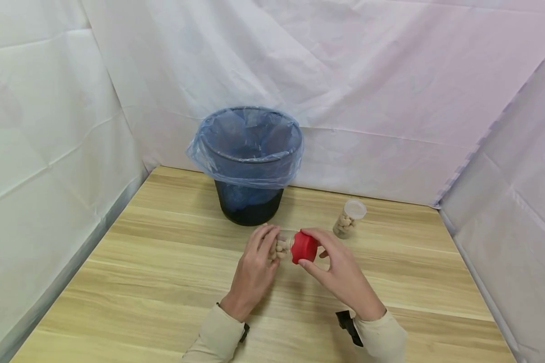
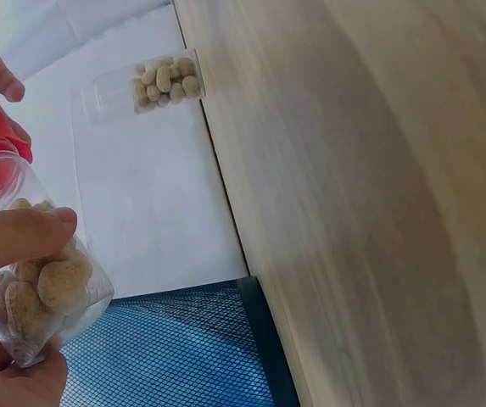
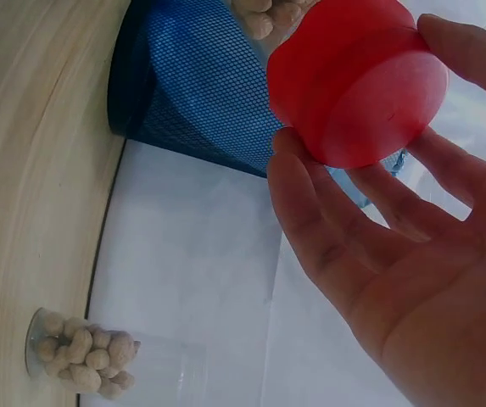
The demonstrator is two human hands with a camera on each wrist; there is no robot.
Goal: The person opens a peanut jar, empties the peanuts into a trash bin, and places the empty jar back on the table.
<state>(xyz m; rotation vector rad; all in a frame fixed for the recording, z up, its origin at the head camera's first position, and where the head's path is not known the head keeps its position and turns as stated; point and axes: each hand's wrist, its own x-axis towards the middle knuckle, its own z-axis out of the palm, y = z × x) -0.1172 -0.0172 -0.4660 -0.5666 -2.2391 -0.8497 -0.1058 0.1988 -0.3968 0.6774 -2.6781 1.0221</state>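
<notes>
The work is carried out on a wooden tabletop (image 1: pixel 131 292), where enough bare surface is available for support. At the far side, left of centre, a black bin (image 1: pixel 253 214) is fitted with a blue liner (image 1: pixel 204 164); the held jar should be kept apart from its wall while being handled.

Both hands are engaged. By the left hand (image 1: pixel 256 264), thumb and fingers curled, a clear jar (image 2: pixel 92 298) is gripped around the body. By the right hand (image 1: pixel 343 269), fingers spread to a wide curve, a red lid (image 1: pixel 304 247) is held by its edge, with the palm standing off.

A second jar (image 1: pixel 346 222) stands upright at the far right, well apart from the bin, untouched.

The held jar is positioned at centre, just near of the bin, tilted onto its side with its mouth towards the right. The step appears to be lid handling; whether the lid is seated cannot be told. Jar and lid should be aligned on one axis, and thin walls should not be squeezed. The peanuts (image 2: pixel 63 284) could spill if the mouth is lowered.
</notes>
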